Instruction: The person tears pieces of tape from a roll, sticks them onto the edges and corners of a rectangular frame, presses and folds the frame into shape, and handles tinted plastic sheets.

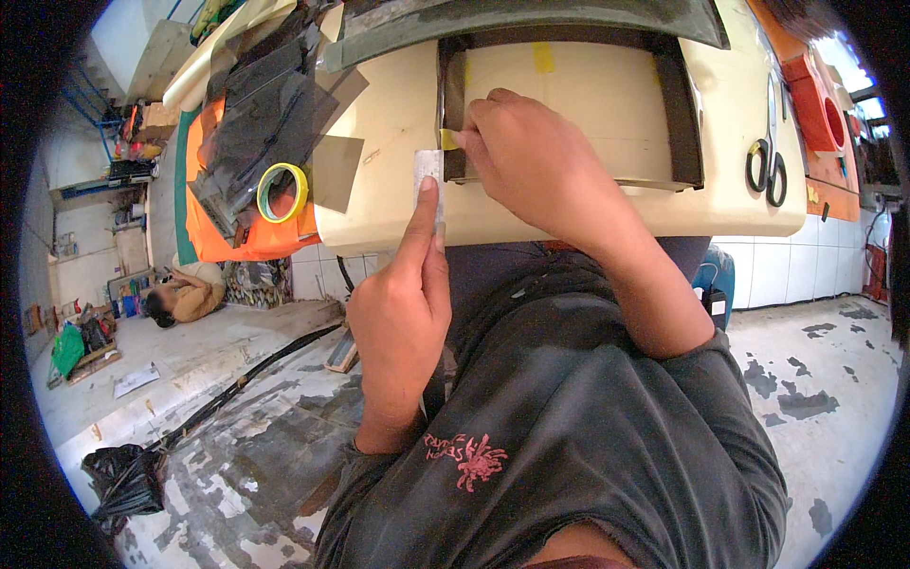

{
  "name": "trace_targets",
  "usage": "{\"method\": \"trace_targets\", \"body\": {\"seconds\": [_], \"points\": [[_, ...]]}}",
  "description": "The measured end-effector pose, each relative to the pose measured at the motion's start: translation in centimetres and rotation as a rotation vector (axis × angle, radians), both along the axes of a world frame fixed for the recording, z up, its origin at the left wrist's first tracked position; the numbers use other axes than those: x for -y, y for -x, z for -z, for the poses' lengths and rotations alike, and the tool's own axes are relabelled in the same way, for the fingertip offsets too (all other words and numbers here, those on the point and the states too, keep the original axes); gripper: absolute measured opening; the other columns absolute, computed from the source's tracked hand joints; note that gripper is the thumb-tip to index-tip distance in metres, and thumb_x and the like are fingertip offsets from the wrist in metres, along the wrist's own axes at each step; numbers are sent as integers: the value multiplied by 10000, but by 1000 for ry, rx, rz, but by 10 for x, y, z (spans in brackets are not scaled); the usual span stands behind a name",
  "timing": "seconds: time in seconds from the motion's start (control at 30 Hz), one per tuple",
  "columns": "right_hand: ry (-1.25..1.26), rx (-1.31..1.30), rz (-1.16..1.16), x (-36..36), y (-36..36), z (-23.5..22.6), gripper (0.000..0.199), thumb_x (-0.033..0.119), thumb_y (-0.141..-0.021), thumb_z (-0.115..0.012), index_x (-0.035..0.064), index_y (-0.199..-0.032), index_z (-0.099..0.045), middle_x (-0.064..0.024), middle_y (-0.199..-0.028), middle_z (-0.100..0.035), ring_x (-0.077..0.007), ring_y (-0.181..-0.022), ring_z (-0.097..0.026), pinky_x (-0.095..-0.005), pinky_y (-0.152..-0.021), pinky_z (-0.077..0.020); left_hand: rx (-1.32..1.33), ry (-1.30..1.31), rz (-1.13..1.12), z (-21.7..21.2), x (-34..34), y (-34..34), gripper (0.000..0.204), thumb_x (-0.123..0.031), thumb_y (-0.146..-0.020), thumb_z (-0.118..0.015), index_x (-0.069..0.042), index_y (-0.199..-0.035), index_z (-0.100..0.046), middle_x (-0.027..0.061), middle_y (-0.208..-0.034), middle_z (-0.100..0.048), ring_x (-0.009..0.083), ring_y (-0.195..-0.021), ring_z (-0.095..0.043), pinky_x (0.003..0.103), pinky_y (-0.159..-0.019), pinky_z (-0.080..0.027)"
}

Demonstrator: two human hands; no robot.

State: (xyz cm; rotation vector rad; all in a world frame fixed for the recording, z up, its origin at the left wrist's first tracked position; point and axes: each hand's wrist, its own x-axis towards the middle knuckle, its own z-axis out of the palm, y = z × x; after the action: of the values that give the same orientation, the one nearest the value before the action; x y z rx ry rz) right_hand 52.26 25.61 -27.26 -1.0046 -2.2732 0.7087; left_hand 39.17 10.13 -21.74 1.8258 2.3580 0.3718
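Note:
My left hand (408, 303) is closed round a flat, silvery ruler-like strip (428, 163), its index finger stretched along the top. The strip's far end lies beside the left edge of a dark, open rectangular frame (690, 123). At that same edge my right hand (545, 175) is closed in a pinch on a small piece of yellow tape (448, 139). The tape touches the frame's dark side. Another yellow tape piece (543, 57) shows at the frame's far side. A yellow tape roll (302, 194) rests left of my left hand.
Dark translucent sheets (270, 104) are piled at the table's left over orange material (204, 190). Black-handled scissors (775, 175) lie on the right of the cream tabletop (749, 213). A long dark curved piece (531, 24) spans the far side. Another person (194, 294) is low at the left.

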Motion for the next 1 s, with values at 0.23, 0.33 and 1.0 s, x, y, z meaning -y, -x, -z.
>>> {"method": "trace_targets", "body": {"seconds": [0.23, 0.33, 1.0], "points": [[208, -77, -83, -18, 3, 3, 269, 201, -1015, -633, -54, -981, -714, -262, -934, -717, -469, -897, -684, -515, -819, -537, -14, 15, -1, 0, 0, -1, 533, -185, -1060, -618, -258, -1585, -566, 204, -695, -656, 420, -619, -681, 521, -591, -526], [273, -150, -91, -20, 3, 7, 285, 219, -1007, -657, -58, -977, -717, -246, -878, -714, -422, -836, -690, -481, -783, -537, -19, 19, -10, 1, 0, 0, 532, -186, -1061, -618, -262, -1586, -566, 203, -689, -653, 422, -614, -676, 520, -591, -525], [348, -168, -129, -26, -11, 10, 318, 247, -1011, -634, -61, -956, -692, -235, -811, -676, -340, -731, -649, -450, -738, -521, 6, 19, -12, 3, -2, -6, 533, -175, -1051, -627, -260, -1575, -577, 204, -687, -646, 418, -612, -675, 529, -588, -518]]}}
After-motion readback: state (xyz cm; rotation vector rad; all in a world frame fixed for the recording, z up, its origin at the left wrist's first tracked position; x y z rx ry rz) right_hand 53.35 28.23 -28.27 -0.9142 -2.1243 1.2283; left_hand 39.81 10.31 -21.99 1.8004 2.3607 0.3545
